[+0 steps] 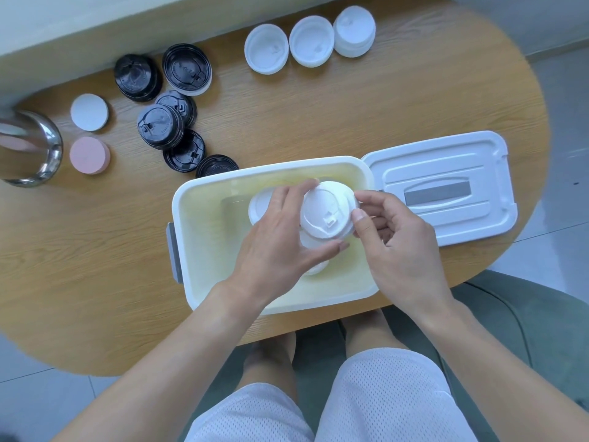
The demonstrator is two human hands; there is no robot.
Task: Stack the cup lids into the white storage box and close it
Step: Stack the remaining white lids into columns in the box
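The white storage box (204,224) stands open near the table's front edge. Above its inside, my left hand (280,237) and my right hand (395,240) both hold a stack of white cup lids (325,208), fingers around its rim. More white lids (259,205) lie in the box, partly hidden under my left hand. The box's white cover (446,186) lies flat to the right, touching the box. Three groups of white lids (266,47) sit at the back of the table. Several black lids (161,122) lie at the back left.
A white disc (89,111) and a pink disc (90,154) lie at the far left, next to a shiny metal container (28,148). The oval wooden table (95,266) has bare surface left of the box. A green seat (526,330) is below.
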